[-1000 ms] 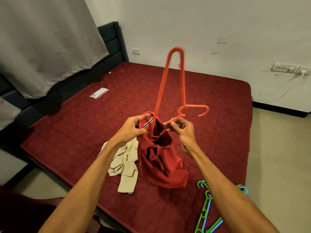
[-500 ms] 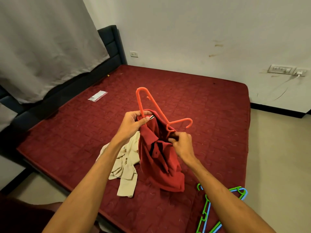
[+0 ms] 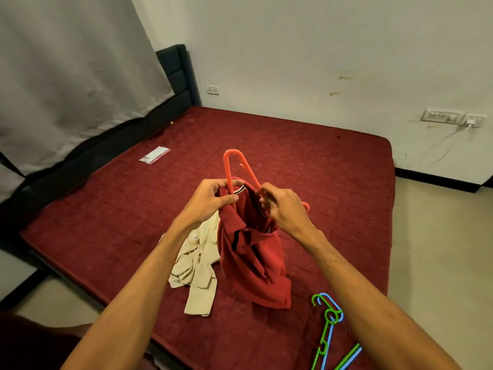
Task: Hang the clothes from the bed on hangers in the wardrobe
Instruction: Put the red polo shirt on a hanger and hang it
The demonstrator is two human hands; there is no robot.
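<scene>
My left hand (image 3: 210, 201) pinches the collar of the red cotton polo shirt (image 3: 253, 257), and my right hand (image 3: 285, 209) curls its fingers round the orange plastic hanger (image 3: 234, 161) at the neck opening, with the shirt dangling over the maroon quilted mattress (image 3: 320, 161). I judge I should hold the neck wide and tilt the protruding hanger arm down into the shoulder without straining the collar. The other arm is hidden inside the shirt, the hook sits mostly behind my right hand, and no wardrobe shows.
</scene>
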